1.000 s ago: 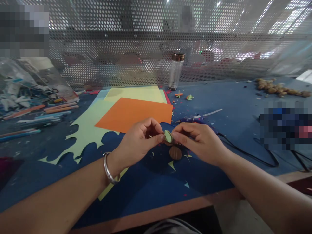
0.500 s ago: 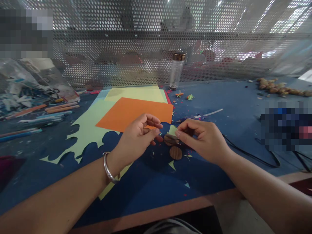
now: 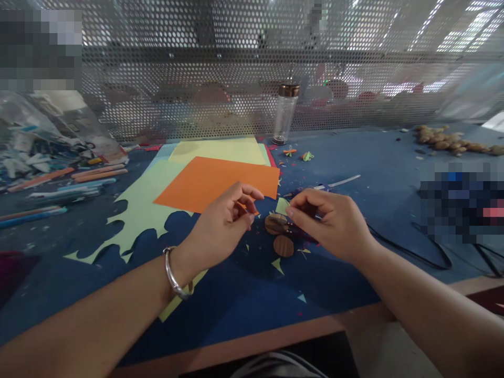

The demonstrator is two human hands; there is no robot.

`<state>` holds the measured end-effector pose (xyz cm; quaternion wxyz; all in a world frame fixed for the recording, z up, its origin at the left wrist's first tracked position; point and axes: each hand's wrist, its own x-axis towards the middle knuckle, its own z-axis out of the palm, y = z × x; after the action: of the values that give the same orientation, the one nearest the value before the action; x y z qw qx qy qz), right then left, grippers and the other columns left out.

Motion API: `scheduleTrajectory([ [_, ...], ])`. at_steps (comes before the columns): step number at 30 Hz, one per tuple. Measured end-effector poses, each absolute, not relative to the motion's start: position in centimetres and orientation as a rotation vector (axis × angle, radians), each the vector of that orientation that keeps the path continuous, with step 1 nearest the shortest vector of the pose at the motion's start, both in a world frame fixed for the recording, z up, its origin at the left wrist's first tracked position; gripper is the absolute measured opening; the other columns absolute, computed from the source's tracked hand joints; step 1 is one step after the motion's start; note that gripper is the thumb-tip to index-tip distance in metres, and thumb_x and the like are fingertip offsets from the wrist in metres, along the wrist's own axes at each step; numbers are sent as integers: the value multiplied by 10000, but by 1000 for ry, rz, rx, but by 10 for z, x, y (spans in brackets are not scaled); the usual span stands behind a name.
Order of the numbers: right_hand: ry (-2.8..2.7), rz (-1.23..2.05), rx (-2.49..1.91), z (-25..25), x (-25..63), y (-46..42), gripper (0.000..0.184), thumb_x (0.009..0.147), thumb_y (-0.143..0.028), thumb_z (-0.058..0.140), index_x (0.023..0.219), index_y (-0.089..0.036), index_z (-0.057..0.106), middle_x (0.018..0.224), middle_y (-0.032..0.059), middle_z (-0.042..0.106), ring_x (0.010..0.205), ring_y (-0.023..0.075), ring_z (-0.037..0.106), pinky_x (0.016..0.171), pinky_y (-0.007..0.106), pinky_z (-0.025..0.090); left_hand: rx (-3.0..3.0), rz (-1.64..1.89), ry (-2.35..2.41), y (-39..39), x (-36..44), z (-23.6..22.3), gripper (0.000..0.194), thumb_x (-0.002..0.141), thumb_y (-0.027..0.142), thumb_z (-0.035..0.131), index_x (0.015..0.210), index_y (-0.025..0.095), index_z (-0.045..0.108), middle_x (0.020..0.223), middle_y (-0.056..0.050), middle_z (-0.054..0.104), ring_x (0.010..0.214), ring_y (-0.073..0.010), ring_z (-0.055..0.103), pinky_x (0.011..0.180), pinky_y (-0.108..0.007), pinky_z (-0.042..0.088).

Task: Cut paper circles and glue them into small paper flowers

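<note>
My left hand (image 3: 222,223), with a silver bangle at the wrist, hovers over the near edge of the orange sheet (image 3: 220,181). Its index finger is raised, while the thumb meets the curled fingers; a tiny orange bit shows there, too small to name. To its right, my right hand (image 3: 328,220) pinches a pale green paper piece (image 3: 282,206) between thumb and index finger. Below that paper lie two round brown wood-grained discs, the upper disc (image 3: 275,224) partly in shadow and the lower disc (image 3: 284,246). A slim blue-purple tool (image 3: 321,188) lies behind my right hand.
A cut-out pale green sheet (image 3: 134,210) lies at left, beside coloured sticks (image 3: 100,173) and a bag of scraps (image 3: 23,142). A glass bottle (image 3: 284,118) stands by the perforated metal screen (image 3: 177,79). Paper scraps (image 3: 277,266) and a black cord (image 3: 413,257) lie on the blue table.
My left thumb has drawn in against the curled fingers. My right hand has shifted slightly right with the green paper, showing more of the upper disc.
</note>
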<state>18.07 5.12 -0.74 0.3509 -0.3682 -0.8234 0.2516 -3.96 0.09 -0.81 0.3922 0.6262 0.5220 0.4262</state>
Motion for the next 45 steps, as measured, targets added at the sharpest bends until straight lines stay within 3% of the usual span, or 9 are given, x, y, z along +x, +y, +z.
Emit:
scheduleTrajectory([
  [6, -2170, 489, -891, -7, 179, 50, 166, 906, -225, 618, 748, -179, 642, 628, -22, 579, 536, 92, 461, 512, 233, 374, 1559, 1110, 1376, -5, -33, -11, 436, 853, 172, 651, 1267, 264, 551, 1110, -16, 540, 762, -98, 566, 772, -306, 497],
  [10, -2210, 322, -758, -9, 178, 50, 126, 877, -134, 627, 759, -176, 636, 662, -21, 601, 572, 86, 504, 557, 213, 401, 1442, 1080, 1333, -5, -30, -16, 401, 857, 248, 702, 1237, 230, 574, 1172, -50, 601, 884, -142, 634, 832, -335, 521],
  [15, -2271, 187, -670, -12, 174, 46, 127, 888, -140, 632, 764, -169, 633, 682, -11, 593, 594, 95, 520, 586, 221, 408, 1412, 1034, 1328, -2, -29, -19, 365, 892, 404, 691, 1184, 201, 608, 1169, -76, 649, 921, -180, 672, 858, -375, 539],
  [19, -2288, 139, -702, -12, 176, 48, 127, 894, -148, 620, 769, -169, 634, 686, -7, 594, 600, 99, 523, 599, 229, 406, 1543, 1154, 1390, 1, -34, -20, 257, 902, 250, 642, 1151, 204, 598, 1077, -55, 643, 805, -142, 645, 758, -327, 535],
  [24, -2262, 137, -954, -12, 188, 67, 163, 890, -202, 634, 729, -198, 607, 621, -31, 554, 558, 106, 488, 568, 249, 362, 1768, 1259, 1559, 4, -42, -19, 327, 865, 67, 554, 1159, 205, 592, 1002, -32, 565, 701, -101, 585, 670, -280, 511],
  [33, -2408, 427, -1030, -11, 189, 68, 190, 905, -298, 610, 758, -189, 659, 611, -27, 570, 517, 102, 475, 528, 247, 341, 1882, 1583, 1545, 4, -49, -10, 247, 884, 71, 509, 1095, 180, 578, 1062, -66, 617, 865, -142, 626, 796, -309, 536],
  [35, -2487, 519, -929, -12, 183, 61, 197, 914, -286, 602, 762, -181, 670, 632, -19, 585, 543, 103, 497, 537, 238, 355, 1951, 1442, 1596, 4, -54, -5, 221, 884, 88, 515, 1062, 188, 598, 1024, -53, 649, 871, -153, 642, 763, -300, 524],
  [40, -2623, 695, -785, -14, 173, 49, 231, 936, -320, 623, 764, -173, 667, 679, -6, 642, 580, 100, 522, 573, 232, 379, 2236, 608, 1823, 6, -64, 2, 133, 895, 185, 526, 856, 202, 653, 914, -36, 680, 818, -192, 624, 665, -324, 424],
  [45, -2613, 564, -760, -12, 180, 54, 210, 956, -288, 582, 796, -175, 658, 702, 4, 654, 597, 112, 533, 606, 246, 391, 2280, 104, 1986, 7, -76, 10, 162, 893, 213, 477, 815, 204, 619, 867, -53, 658, 691, -202, 575, 567, -326, 318],
])
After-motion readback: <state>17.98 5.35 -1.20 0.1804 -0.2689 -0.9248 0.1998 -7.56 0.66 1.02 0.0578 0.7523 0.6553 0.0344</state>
